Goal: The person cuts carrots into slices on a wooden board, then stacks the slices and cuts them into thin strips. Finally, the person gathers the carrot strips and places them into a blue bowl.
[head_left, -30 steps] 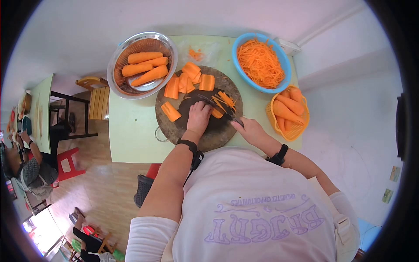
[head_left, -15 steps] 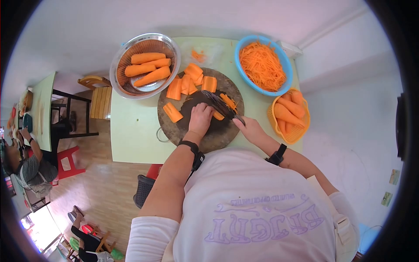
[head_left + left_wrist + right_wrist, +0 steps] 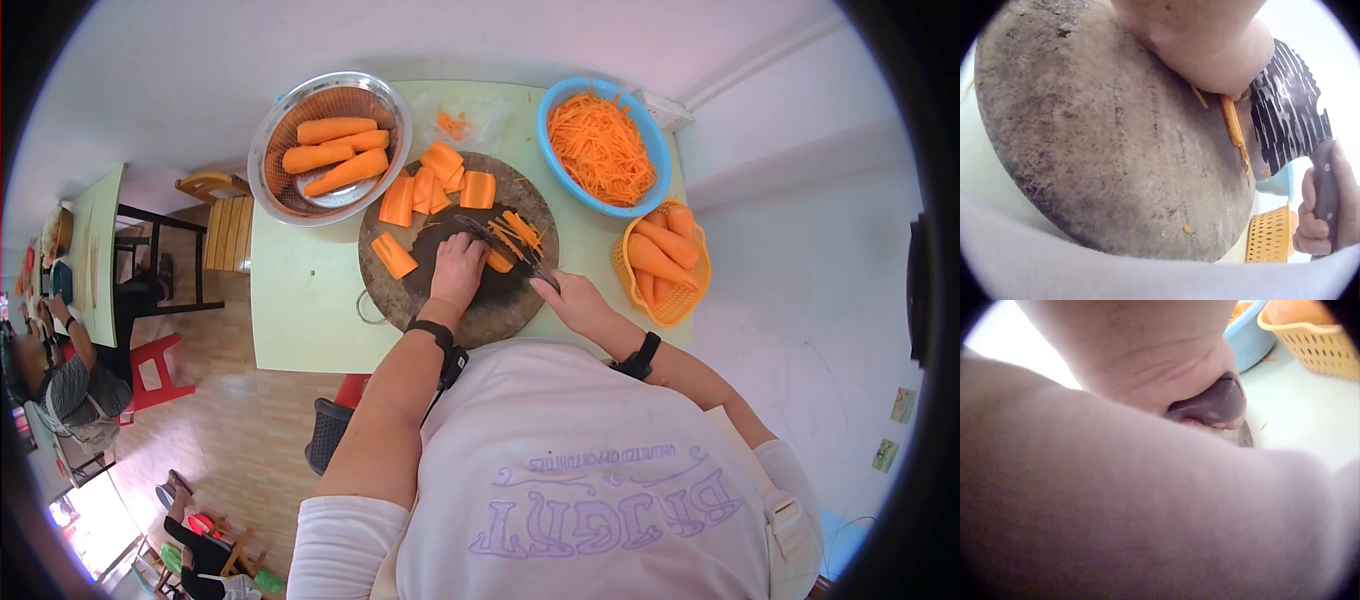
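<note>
On the round, dark-stained chopping board (image 3: 510, 318), my left hand (image 3: 458, 270) holds down a carrot slice (image 3: 501, 261) with its fingertips. The slice's cut edge shows below that hand in the left wrist view. My right hand (image 3: 574, 298) grips the dark handle of a broad knife (image 3: 1291, 106), whose wet blade stands close beside the left fingers, across the carrot. Thin carrot strips (image 3: 522, 228) lie on the blade's far side. Several wide carrot slices (image 3: 397, 200) rest toward the back of the board, and a single carrot slice (image 3: 394, 256) lies left of the left hand.
A metal bowl (image 3: 262, 180) with peeled carrots stands at the back left. At the back right is a blue basin (image 3: 546, 150) of shredded carrot, with a yellow basket (image 3: 664, 312) of whole carrots nearer. A plastic bag (image 3: 485, 120) lies behind the board. Another person sits far left.
The knife blade tilts over half a second ago, showing its broad side, and now stands steeper against the carrot again. Both hands stay in nearly the same place; the view shifts slightly.
</note>
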Demonstrator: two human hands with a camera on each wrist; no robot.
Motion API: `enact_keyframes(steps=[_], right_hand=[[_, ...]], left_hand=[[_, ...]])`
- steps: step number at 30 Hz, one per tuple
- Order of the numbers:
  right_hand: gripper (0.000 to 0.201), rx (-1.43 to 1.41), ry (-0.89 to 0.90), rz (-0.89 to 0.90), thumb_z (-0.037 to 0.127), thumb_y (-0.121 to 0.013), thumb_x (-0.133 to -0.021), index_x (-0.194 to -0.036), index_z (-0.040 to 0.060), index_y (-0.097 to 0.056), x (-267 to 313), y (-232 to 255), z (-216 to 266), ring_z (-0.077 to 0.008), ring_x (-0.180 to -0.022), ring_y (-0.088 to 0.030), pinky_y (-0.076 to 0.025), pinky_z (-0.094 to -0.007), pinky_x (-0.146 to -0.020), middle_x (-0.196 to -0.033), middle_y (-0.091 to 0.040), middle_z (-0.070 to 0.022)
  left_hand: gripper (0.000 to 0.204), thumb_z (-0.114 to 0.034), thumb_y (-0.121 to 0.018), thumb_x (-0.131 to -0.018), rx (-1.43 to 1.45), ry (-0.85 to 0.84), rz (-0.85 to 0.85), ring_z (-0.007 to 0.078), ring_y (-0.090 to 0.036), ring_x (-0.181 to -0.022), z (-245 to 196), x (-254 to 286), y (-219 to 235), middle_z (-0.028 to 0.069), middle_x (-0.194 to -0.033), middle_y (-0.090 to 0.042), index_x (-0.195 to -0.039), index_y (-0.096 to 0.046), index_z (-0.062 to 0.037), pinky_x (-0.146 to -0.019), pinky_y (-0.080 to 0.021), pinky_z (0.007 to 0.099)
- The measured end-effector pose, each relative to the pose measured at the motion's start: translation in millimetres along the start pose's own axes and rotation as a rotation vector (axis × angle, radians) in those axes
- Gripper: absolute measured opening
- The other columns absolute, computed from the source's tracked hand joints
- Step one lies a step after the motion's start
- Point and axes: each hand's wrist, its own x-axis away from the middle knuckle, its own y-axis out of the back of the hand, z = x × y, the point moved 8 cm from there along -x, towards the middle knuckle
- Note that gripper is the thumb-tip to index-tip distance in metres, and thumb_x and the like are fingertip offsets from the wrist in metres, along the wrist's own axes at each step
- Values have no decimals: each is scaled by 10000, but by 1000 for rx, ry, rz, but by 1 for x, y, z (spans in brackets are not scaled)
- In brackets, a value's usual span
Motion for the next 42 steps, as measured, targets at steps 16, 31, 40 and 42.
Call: enact_keyframes(steps=[16,31,40,42], right_hand=[[551,-244,-114,-17,494,-479,-963,-993,-37,-623,-12,-8,-20,-428,-841,-615,-476,-464,-759,-837,-644,-249],[514,52,-25,8,484,-469,-967,-997,-2,-631,1,0,1,-434,-857,-615,-478,-483,-755,-869,-648,-253],[527,-28,-31,5,476,-476,-970,-987,-28,-626,-16,-11,-9,-433,-860,-616,-476,-478,-760,-880,-645,-264],[523,-142,-62,0,471,-480,-970,-993,-31,-624,-15,-14,-18,-430,-858,-615,-474,-473,-763,-873,-642,-265]], left_hand=[[68,-122,-663,-822,61,24,-53,295,-562,-831,4,0,2,86,-870,-555,-867,-650,-73,-759,-455,398],[90,-108,-672,-814,25,61,-29,315,-569,-871,8,1,-2,108,-874,-566,-878,-630,-61,-783,-470,410],[70,-113,-661,-814,33,37,-42,292,-565,-849,7,1,-2,85,-865,-563,-864,-636,-71,-772,-456,397],[70,-111,-660,-815,48,34,-54,292,-566,-851,5,2,-1,84,-870,-567,-866,-637,-70,-774,-458,397]])
